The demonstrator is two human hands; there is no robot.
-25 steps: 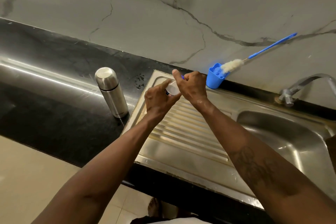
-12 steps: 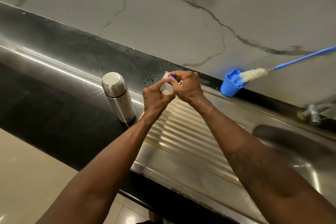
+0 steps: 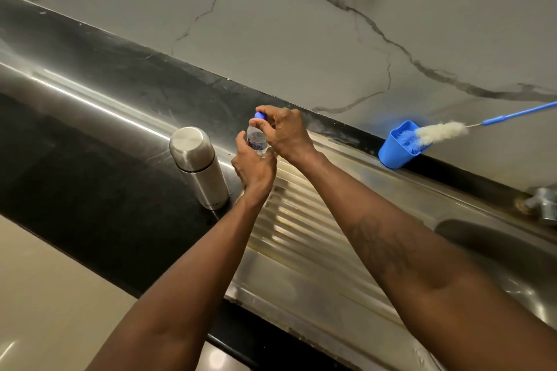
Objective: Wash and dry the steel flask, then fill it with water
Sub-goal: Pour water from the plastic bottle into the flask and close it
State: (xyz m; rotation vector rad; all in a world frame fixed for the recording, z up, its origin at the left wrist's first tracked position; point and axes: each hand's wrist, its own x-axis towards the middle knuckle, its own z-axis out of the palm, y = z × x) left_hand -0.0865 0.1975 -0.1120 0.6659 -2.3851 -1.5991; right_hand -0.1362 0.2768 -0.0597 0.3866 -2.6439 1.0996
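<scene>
The steel flask (image 3: 199, 167) stands upright with its lid on, on the black counter (image 3: 99, 184) just left of the sink's draining board (image 3: 304, 238). Right of the flask, my left hand (image 3: 252, 166) grips the body of a small clear plastic water bottle (image 3: 256, 139). My right hand (image 3: 283, 132) pinches the bottle's blue cap (image 3: 260, 115) from above. Both hands hover over the left end of the draining board, a short gap away from the flask.
A blue cup (image 3: 399, 145) leans at the back ledge with a white bottle brush (image 3: 440, 132) on a long blue handle in it. The tap (image 3: 542, 205) and the sink basin (image 3: 500, 253) lie at the right. A marble wall rises behind.
The view has swung left, so the flask and hands sit further right in frame. The bottle now shows between my hands, with my right fingers up on its blue cap.
</scene>
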